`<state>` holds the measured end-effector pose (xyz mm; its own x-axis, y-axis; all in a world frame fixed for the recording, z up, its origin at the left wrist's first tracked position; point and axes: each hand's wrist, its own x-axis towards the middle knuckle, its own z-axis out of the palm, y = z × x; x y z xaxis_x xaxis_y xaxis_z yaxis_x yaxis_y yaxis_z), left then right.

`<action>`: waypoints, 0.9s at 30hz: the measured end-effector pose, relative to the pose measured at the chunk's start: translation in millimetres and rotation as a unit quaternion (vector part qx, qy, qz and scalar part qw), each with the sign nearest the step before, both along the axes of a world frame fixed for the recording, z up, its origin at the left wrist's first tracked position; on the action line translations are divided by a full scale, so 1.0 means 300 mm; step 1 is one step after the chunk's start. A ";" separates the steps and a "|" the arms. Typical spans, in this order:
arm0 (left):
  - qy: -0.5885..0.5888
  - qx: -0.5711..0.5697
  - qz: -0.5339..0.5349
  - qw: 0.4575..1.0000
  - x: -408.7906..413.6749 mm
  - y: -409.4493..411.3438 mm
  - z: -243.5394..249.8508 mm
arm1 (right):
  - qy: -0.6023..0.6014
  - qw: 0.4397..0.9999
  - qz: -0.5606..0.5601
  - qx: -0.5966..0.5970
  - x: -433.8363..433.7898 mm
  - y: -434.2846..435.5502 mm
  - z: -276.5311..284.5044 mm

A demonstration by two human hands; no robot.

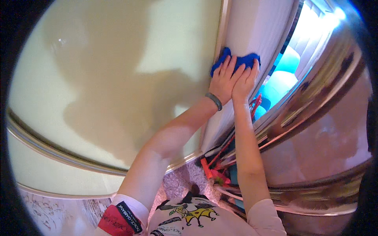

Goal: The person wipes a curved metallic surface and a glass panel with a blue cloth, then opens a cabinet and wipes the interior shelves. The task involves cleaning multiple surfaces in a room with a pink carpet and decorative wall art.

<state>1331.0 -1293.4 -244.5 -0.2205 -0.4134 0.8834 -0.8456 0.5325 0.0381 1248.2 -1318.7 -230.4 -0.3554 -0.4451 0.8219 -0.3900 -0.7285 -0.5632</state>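
Note:
A blue cloth [242,62] lies pressed against a pale vertical panel [251,26] beside a large cream panel with a raised trim. My left hand [223,79] rests flat on the cloth's left part, fingers spread over it, with a dark bangle at the wrist. Right beside it and touching it, my right hand [245,82] holds down the cloth's right part. Both arms reach up and forward from the bottom of the view.
The cream panel [103,88] fills the left side. On the right, a glossy brown panelled door [319,132] stands beside an opening with turquoise rounded objects [280,84]. A red object [206,168] is low down, near the speckled floor [180,180].

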 end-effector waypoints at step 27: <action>0.220 0.150 -0.010 0.964 0.163 0.230 -0.301 | -0.067 0.930 0.235 0.276 0.210 0.184 -0.356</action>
<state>1379.8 -1224.5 -334.7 0.1372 -0.6639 0.7351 -0.7026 0.4579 0.5447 1311.3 -1263.4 -337.1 -0.0985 -0.9180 0.3841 -0.0011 -0.3859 -0.9226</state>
